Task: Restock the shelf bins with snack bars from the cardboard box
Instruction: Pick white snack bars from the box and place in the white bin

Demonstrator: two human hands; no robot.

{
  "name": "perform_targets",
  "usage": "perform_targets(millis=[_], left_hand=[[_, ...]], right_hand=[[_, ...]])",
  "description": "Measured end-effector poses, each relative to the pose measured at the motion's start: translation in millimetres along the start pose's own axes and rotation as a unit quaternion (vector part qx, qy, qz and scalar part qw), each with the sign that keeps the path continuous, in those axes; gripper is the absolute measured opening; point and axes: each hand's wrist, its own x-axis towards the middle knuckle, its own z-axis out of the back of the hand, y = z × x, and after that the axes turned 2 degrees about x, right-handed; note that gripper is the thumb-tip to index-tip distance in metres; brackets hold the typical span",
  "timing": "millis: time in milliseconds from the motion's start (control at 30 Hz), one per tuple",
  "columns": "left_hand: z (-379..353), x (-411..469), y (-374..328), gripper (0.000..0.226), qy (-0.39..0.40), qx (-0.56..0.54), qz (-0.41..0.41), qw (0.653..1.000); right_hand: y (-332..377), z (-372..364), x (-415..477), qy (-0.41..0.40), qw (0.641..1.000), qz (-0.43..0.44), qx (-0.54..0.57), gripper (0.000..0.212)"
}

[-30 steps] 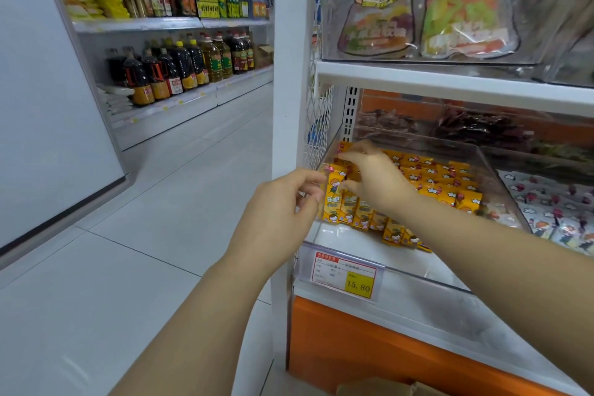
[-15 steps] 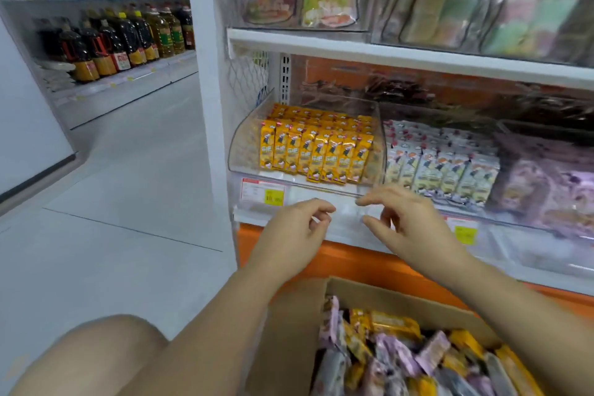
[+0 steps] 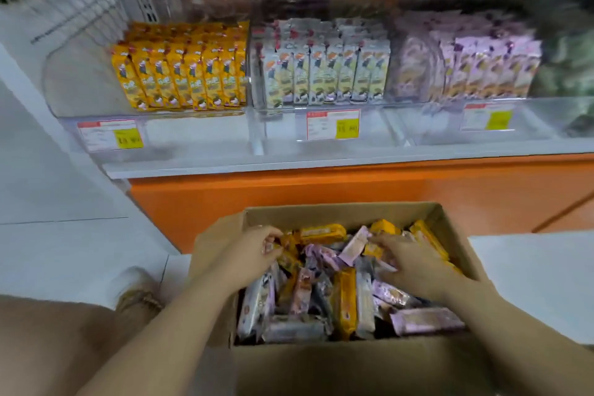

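An open cardboard box [image 3: 347, 363] stands on the floor in front of the shelf, full of mixed yellow, white and purple snack bars [image 3: 345, 296]. Both my hands are inside it. My left hand [image 3: 254, 254] pinches a yellow bar [image 3: 289, 251] at the box's left side. My right hand [image 3: 408, 262] lies over the bars at the right with its fingers curled around a yellow bar [image 3: 373, 249]. On the shelf above stand three clear bins: yellow bars [image 3: 183, 74], white bars [image 3: 324, 74] and purple bars [image 3: 475, 71].
Price tags [image 3: 332, 124] hang on the bin fronts. An orange base panel [image 3: 321, 190] runs under the shelf, right behind the box. White floor tiles [image 3: 64, 235] lie to the left and right. My knee [image 3: 48, 341] is at the lower left.
My view dropped from the shelf to the box. Both hands left the yellow bin, came down and reached into the box, where they now take hold of bars.
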Motion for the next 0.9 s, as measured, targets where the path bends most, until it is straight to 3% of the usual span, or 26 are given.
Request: perform_targets(millis=[100,233,367,467,567,667,800,900], left_hand=[[-9,10,7,0.047,0.058,0.019,0.027,0.998],[-16,17,9,0.059,0.141,0.006,0.048,0.989],[-18,19,11,0.061,0.150,0.032,0.051,0.987],[-16,17,13,0.061,0.179,0.051,0.047,0.981],[-15,11,11,0.059,0.229,0.120,0.032,0.966],[-13,9,13,0.051,0.214,0.130,0.028,0.968],[8,6,11,0.034,0.153,0.068,0.014,0.986],[30,1,-3,0.040,0.092,0.036,-0.010,0.995]], right_hand=[[-14,-18,3,0.083,0.995,-0.023,0.039,0.075],[-13,-28,10,0.072,0.997,-0.014,0.013,0.082],[-15,-31,20,0.084,0.996,-0.004,-0.028,0.081],[-8,-31,23,0.075,0.996,0.001,-0.051,0.071],[1,-28,25,0.058,0.995,0.036,-0.075,0.040],[11,-11,22,0.008,0.998,0.048,-0.040,0.018],[29,25,6,-0.096,0.992,0.079,0.029,0.019],[43,50,-9,-0.139,0.983,0.112,0.051,0.015]])
